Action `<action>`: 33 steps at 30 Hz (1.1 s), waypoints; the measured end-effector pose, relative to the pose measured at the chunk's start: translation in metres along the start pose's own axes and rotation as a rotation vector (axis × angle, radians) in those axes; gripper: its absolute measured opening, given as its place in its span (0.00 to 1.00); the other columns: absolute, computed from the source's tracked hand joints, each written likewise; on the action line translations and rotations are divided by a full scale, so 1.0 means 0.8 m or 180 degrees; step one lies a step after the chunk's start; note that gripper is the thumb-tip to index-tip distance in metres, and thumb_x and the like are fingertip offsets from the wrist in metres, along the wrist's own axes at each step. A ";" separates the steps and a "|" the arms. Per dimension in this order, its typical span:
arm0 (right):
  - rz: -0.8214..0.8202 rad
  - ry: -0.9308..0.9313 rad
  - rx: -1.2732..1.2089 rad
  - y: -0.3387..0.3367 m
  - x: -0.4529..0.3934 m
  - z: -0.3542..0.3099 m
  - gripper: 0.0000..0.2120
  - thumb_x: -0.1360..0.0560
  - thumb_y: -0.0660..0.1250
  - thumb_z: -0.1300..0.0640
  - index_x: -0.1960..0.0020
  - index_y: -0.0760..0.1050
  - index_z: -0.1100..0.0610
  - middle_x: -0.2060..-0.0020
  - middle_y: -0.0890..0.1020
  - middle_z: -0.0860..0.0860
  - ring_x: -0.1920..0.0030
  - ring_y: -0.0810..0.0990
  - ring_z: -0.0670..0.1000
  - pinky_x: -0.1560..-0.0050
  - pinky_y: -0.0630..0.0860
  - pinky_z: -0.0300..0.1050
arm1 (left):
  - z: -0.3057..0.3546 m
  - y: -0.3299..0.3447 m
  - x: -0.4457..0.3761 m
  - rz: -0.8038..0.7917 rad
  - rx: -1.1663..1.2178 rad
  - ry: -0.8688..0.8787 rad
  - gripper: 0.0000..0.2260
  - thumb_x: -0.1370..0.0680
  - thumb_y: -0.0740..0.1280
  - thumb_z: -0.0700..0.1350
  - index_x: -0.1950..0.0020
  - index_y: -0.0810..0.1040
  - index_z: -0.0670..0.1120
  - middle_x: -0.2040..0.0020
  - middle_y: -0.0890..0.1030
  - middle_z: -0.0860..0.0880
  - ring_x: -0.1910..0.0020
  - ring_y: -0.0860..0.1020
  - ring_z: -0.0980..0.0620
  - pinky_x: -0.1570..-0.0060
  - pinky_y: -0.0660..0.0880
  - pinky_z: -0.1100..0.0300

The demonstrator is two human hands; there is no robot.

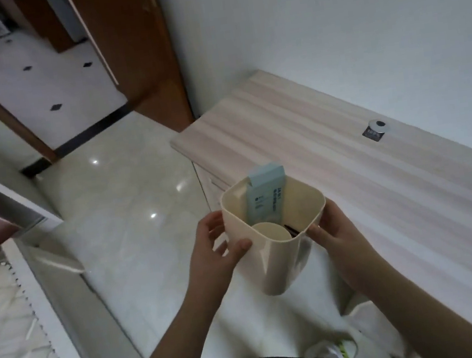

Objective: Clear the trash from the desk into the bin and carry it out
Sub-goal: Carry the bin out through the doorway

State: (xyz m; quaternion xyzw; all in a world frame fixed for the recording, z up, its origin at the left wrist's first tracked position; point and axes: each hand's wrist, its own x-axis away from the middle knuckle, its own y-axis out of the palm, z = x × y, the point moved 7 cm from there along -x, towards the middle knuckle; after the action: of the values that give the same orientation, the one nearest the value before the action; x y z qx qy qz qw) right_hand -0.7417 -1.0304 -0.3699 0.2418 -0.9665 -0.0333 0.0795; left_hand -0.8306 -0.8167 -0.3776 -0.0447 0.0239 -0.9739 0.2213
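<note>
A cream plastic bin hangs in the air in front of me, beside the desk's left end. My left hand grips its left side, thumb on the near rim. My right hand grips its right side, thumb hooked over the rim. Inside stand a light blue carton, a cream paper cup and something dark next to the cup. The pale wood desk runs along the white wall on the right.
A round cable grommet sits in the desk near the wall. An open brown door and doorway lie ahead to the left, over glossy floor tiles. A bed edge lies at the left.
</note>
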 end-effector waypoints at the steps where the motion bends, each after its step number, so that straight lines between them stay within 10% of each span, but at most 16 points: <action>1: -0.0025 0.0001 -0.0026 0.018 0.000 0.000 0.41 0.38 0.78 0.40 0.31 0.68 0.53 0.39 0.80 0.46 0.38 0.78 0.46 0.47 0.76 0.34 | 0.000 -0.017 0.006 0.0083 -0.0017 0.0036 0.29 0.36 0.75 0.55 0.37 0.71 0.57 0.43 0.77 0.65 0.41 0.75 0.64 0.47 0.76 0.66; 12: -0.0761 0.0003 0.0239 0.189 -0.036 -0.009 0.34 0.33 0.75 0.49 0.30 0.68 0.48 0.38 0.79 0.48 0.36 0.76 0.49 0.37 0.76 0.50 | 0.005 -0.177 0.053 0.1026 -0.0240 0.0119 0.23 0.33 0.69 0.68 0.41 0.68 0.76 0.42 0.77 0.66 0.44 0.78 0.64 0.57 0.75 0.72; 21: -0.1409 -0.0139 0.0759 0.271 -0.098 -0.004 0.32 0.33 0.75 0.46 0.31 0.69 0.43 0.38 0.78 0.46 0.37 0.77 0.47 0.38 0.76 0.56 | 0.005 -0.263 0.037 0.1584 -0.0122 0.0177 0.29 0.27 0.68 0.56 0.27 0.65 0.59 0.39 0.78 0.58 0.41 0.77 0.61 0.52 0.74 0.71; 28: -0.1422 -0.0223 0.0878 0.283 -0.201 -0.002 0.32 0.33 0.75 0.47 0.32 0.69 0.43 0.39 0.77 0.45 0.38 0.77 0.44 0.39 0.77 0.51 | -0.002 -0.270 -0.056 0.1381 -0.0249 -0.0089 0.29 0.28 0.64 0.68 0.29 0.68 0.61 0.37 0.78 0.61 0.38 0.76 0.60 0.44 0.77 0.60; 33: -0.1380 -0.0320 0.0912 0.284 -0.281 -0.023 0.30 0.35 0.74 0.43 0.36 0.68 0.32 0.42 0.75 0.35 0.41 0.76 0.37 0.49 0.78 0.31 | 0.017 -0.261 -0.144 0.0823 -0.0341 -0.0136 0.28 0.22 0.63 0.57 0.24 0.62 0.54 0.29 0.72 0.53 0.30 0.70 0.52 0.34 0.70 0.43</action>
State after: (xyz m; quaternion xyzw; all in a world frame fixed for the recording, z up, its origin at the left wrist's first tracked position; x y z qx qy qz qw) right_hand -0.6484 -0.7243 -0.3595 0.4500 -0.8897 0.0757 -0.0127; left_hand -0.8157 -0.5789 -0.3591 -0.0738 0.0767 -0.9334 0.3426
